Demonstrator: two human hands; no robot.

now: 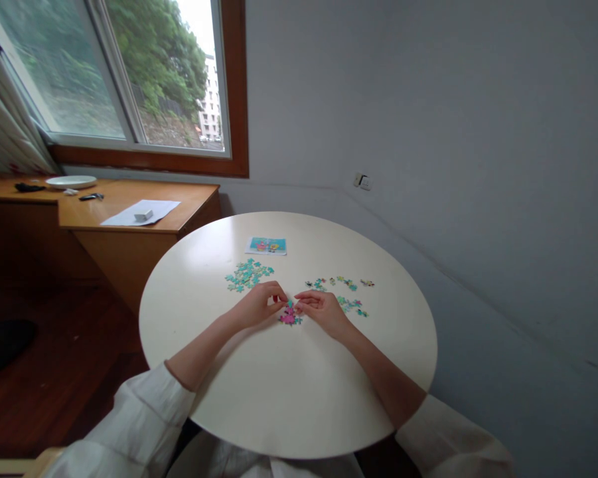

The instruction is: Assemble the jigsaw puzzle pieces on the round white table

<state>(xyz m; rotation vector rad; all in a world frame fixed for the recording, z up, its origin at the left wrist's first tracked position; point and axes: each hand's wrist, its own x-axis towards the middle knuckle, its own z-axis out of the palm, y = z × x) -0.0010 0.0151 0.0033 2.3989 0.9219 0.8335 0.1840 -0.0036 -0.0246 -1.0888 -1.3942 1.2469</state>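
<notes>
A small joined patch of pink and teal jigsaw puzzle pieces (289, 318) lies near the middle of the round white table (289, 392). At its top edge is a teal jigsaw piece (290, 303). My left hand (263, 302) comes in from the left, thumb and forefinger closed at that piece. From the other side my right hand (321, 307) meets it, its fingers bent together at the piece's right; its exact contact is too small to make out. A heap of loose teal pieces (247, 275) lies beyond my left hand. More loose pieces (351, 305) are scattered beyond and right of my right hand.
A picture card (266, 246) with a coloured cartoon scene lies toward the table's far side. At the left, a wooden desk (199, 204) holds a paper sheet with a small white box (143, 215) and a white plate (71, 181). A grey wall (458, 199) stands close on the right.
</notes>
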